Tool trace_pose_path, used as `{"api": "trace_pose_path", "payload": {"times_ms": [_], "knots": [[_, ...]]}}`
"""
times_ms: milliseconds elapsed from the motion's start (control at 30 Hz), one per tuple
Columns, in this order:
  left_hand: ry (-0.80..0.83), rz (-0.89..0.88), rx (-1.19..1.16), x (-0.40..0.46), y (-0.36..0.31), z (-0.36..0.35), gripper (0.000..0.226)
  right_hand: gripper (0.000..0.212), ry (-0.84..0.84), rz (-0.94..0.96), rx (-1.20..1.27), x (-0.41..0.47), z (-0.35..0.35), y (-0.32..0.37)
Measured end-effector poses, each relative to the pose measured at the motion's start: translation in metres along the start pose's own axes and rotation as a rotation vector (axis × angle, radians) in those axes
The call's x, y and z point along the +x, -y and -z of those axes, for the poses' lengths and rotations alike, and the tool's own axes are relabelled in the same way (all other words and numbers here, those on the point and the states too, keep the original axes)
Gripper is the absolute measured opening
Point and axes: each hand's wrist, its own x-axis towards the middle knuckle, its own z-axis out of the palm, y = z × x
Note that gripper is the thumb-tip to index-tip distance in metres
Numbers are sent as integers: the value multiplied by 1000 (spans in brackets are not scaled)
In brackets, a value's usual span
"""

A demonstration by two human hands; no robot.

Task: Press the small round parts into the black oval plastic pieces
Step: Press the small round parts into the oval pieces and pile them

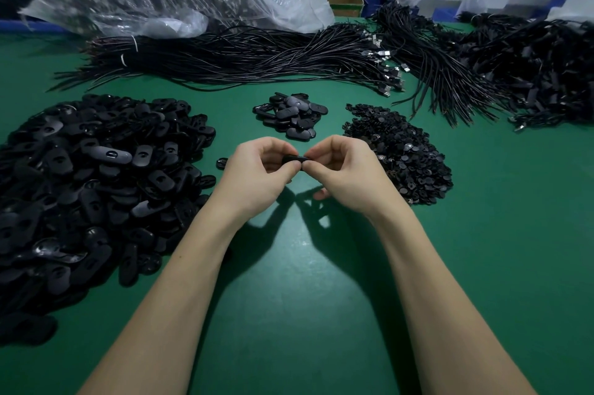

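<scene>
Above green table (289,282), left hand (257,176) and right hand (347,172) pinch black oval piece (295,159) between them.

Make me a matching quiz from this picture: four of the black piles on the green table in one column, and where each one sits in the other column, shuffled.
Things
1. big pile of oval pieces
2. small pile of oval pieces
3. heap of small round parts
4. piece held in both hands

Places
A. right of the hands
B. centre, above the table
C. left of the hands
D. just beyond the hands

Pairs: 1-C, 2-D, 3-A, 4-B
</scene>
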Motion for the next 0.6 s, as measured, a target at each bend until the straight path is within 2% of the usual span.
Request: {"api": "trace_pose_path", "payload": {"times_ms": [233, 400, 600], "knots": [[-10, 25, 20, -2, 2, 2, 12, 9, 31, 3, 48, 1, -9, -6], [-26, 27, 50, -1, 3, 2, 12, 14, -18, 34, -53, 1, -13, -7], [-67, 32, 53, -1, 2, -1, 11, 4, -57, 66, -84, -1, -13, -2]]}}
